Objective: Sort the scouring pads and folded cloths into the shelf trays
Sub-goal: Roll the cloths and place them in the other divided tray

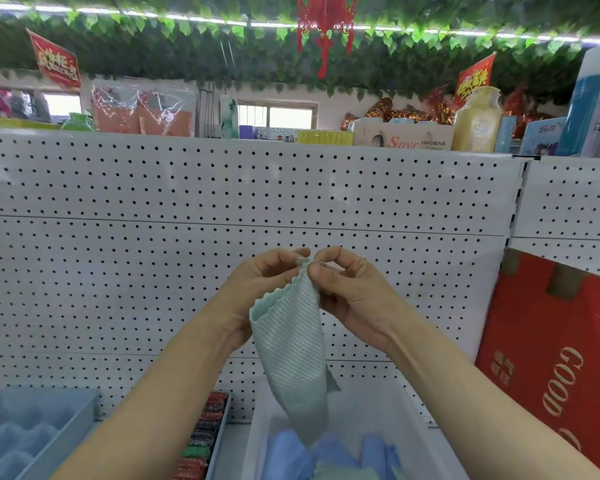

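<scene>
Head-camera view of a shop shelf with a white pegboard back (153, 271). Two bare forearms reach up from the near edge and meet at the centre. The left hand (260, 282) and right hand (347, 289) hold one pale green cloth (291, 348) in the air. Each grip is a narrow pinch of thumb and fingertips on the cloth's top corner, with the two pinches almost touching.

The cloth hangs down from that corner in a loose cone. It has a waffle weave and a zigzag-cut edge, and its lower tip dangles just above a white tray (371, 407) on the shelf. Blue folded cloths (284, 452) lie in that tray.

Left of the tray is a row of red, green and dark scouring pads (205, 434) in a narrow tray. Further left is a blue tray (59, 431) of foam shapes. A red carton (551, 358) stands at the right.

The cloth looks very light, soft and limp, with no stiffness of its own, so it will sag wherever it is unsupported. It seems neither slippery nor fragile. A light pinch at the corners or along an edge should hold it, and taking two adjacent corners would help spread it flat for folding.
</scene>
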Demonstrator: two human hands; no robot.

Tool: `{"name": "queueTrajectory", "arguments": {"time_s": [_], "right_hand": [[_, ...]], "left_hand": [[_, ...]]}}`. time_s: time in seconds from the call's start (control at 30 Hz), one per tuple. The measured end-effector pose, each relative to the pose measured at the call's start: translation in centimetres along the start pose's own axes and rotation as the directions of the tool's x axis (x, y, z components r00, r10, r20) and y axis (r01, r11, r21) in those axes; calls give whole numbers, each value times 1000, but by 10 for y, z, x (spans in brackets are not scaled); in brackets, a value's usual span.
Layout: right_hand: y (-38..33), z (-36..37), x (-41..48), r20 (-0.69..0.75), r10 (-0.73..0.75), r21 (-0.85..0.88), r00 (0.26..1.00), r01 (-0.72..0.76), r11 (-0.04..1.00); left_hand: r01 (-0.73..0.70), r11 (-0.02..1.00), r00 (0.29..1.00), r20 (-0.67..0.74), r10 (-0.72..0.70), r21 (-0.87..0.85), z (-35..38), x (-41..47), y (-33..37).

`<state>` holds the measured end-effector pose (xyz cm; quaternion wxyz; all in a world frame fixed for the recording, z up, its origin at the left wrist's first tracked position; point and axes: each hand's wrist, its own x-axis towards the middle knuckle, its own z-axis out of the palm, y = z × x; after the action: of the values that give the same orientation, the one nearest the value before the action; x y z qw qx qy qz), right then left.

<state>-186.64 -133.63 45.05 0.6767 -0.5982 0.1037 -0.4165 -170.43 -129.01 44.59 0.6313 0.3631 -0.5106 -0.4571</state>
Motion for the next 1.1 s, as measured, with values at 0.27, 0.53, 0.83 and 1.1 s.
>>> {"name": "queueTrajectory", "arguments": {"time_s": [0.27, 0.53, 0.83, 1.1], "right_hand": [[2, -10, 6, -222, -44, -110, 974, 20, 994], [-9, -35, 2, -271, -30, -417, 962, -89, 905], [-14, -41, 5, -239, -89, -514, 967, -48, 857], [-10, -43, 10, -284, -123, -577, 951, -68, 814]], "left_hand": [[133, 986, 991, 4, -134, 105, -16, -13, 6], [-8, 855, 984, -149, 99, 518, -22, -10, 9], [-98, 871, 956, -196, 216, 481, -16, -2, 11], [-72, 910, 953, -242, 184, 408, -21, 0, 1]]}}
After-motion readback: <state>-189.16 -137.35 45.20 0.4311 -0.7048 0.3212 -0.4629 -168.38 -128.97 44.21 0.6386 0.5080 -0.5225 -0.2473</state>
